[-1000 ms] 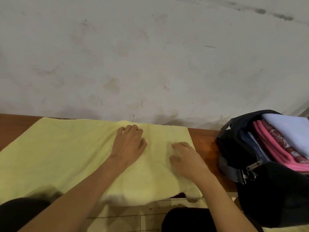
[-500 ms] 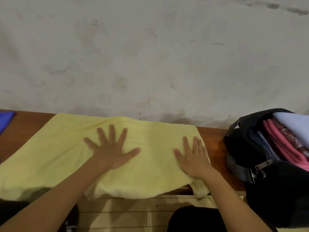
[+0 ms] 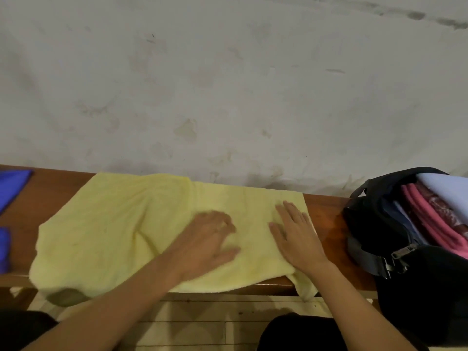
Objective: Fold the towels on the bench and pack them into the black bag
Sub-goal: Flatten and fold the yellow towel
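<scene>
Bench [image 3: 326, 214]: yellow towel [image 3: 114, 224] unfolded under flat left hand [image 3: 207, 239] and right hand [image 3: 296, 236]; bag [image 3: 374, 216] rightward held folded towels [image 3: 430, 214].

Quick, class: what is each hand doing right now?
Left hand: open, resting on the yellow towel.
Right hand: open, pressing flat on it.

Pale yellow terry towel [image 3: 121, 224] lies spread, rumpled, across frame centre on the table, near edge overhanging. Open black fabric bag [image 3: 367, 214] at right edge holds folded pink [image 3: 428, 219] and pale blue towels [image 3: 445, 188]. Blue cloth [image 3: 11, 183] far left.
</scene>
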Tool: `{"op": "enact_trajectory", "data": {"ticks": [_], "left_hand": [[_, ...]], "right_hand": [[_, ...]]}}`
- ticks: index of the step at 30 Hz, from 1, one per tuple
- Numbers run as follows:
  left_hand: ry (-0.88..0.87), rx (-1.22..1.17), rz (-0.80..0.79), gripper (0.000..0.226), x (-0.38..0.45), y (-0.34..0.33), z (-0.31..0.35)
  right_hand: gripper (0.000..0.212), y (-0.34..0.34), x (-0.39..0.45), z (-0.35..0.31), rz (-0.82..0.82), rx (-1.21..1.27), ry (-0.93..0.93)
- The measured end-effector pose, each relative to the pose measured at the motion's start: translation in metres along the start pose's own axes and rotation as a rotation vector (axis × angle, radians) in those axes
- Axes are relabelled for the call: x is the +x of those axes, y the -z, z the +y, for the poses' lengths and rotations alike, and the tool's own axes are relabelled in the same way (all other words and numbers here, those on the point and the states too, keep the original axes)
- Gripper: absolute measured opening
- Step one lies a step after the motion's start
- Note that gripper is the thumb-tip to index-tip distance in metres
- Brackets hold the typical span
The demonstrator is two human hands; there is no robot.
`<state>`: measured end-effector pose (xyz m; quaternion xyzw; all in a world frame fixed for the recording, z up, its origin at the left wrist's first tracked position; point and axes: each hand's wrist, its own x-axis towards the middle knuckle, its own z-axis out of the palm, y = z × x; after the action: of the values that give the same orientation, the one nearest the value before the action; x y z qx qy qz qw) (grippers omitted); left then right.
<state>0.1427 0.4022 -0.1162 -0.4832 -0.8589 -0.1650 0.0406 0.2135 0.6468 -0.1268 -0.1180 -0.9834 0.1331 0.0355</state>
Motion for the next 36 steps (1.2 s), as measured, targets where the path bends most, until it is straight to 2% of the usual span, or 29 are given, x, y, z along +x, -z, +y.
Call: {"op": "enact_trajectory", "data": {"ticks": [2, 4, 5, 7, 10, 12, 14, 15, 18, 19, 22, 27, 29, 31, 34, 36], "left_hand": [[-0.147, -0.008, -0.182, 0.059, -0.012, -0.001, 0.033], [-0.259, 0.114, -0.217, 0.066, -0.02, -0.008, 0.049], [-0.271, 0.153, -0.214, 0.069, -0.022, -0.01, 0.05], [-0.232, 0.114, -0.212, 0.067, -0.022, -0.007, 0.044], [-0.08, -0.2, -0.198, 0.031, -0.019, 0.005, 0.028], [0.028, -0.31, -0.168, 0.019, -0.017, 0.009, 0.018], [0.121, -0.352, -0.117, 0.02, -0.014, 0.006, 0.01], [0.153, -0.373, -0.126, 0.025, -0.014, 0.006, 0.008], [0.189, -0.447, -0.286, 0.047, -0.014, 0.007, 0.005], [0.191, -0.451, -0.316, 0.049, -0.015, 0.009, 0.003], [0.21, -0.417, -0.267, 0.046, -0.018, 0.014, -0.003], [0.209, -0.438, -0.092, 0.032, -0.02, 0.014, 0.003], [0.208, -0.432, -0.046, 0.032, -0.021, 0.013, 0.002], [0.183, -0.413, -0.097, 0.035, -0.024, 0.014, 0.0], [0.125, -0.401, -0.245, 0.038, -0.028, 0.018, 0.001], [0.121, -0.469, -0.303, 0.034, -0.03, 0.02, 0.004]], "right_hand": [[0.047, 0.003, 0.002, -0.012, 0.154, 0.024, 0.024], [0.031, 0.008, 0.0, -0.026, 0.237, 0.166, 0.058], [0.023, 0.01, -0.004, -0.032, 0.205, 0.246, 0.08], [0.013, 0.012, -0.015, -0.04, 0.014, 0.369, 0.126], [0.014, 0.017, -0.032, -0.047, -0.209, 0.449, 0.205], [0.032, 0.02, -0.039, -0.052, -0.293, 0.381, 0.228], [0.052, 0.019, -0.039, -0.055, -0.327, 0.217, 0.266], [0.052, 0.018, -0.039, -0.057, -0.32, 0.172, 0.281], [0.02, 0.02, -0.037, -0.059, -0.225, 0.171, 0.285], [0.018, 0.023, -0.036, -0.059, -0.21, 0.121, 0.296], [0.036, 0.028, -0.036, -0.055, -0.211, -0.07, 0.333], [0.071, 0.033, -0.036, -0.053, -0.154, -0.337, 0.26], [0.078, 0.039, -0.036, -0.05, -0.114, -0.417, 0.198], [0.068, 0.047, -0.039, -0.047, -0.162, -0.412, 0.114], [0.039, 0.057, -0.043, -0.039, -0.245, -0.435, 0.049], [0.035, 0.063, -0.044, -0.033, -0.334, -0.404, 0.004]]}}
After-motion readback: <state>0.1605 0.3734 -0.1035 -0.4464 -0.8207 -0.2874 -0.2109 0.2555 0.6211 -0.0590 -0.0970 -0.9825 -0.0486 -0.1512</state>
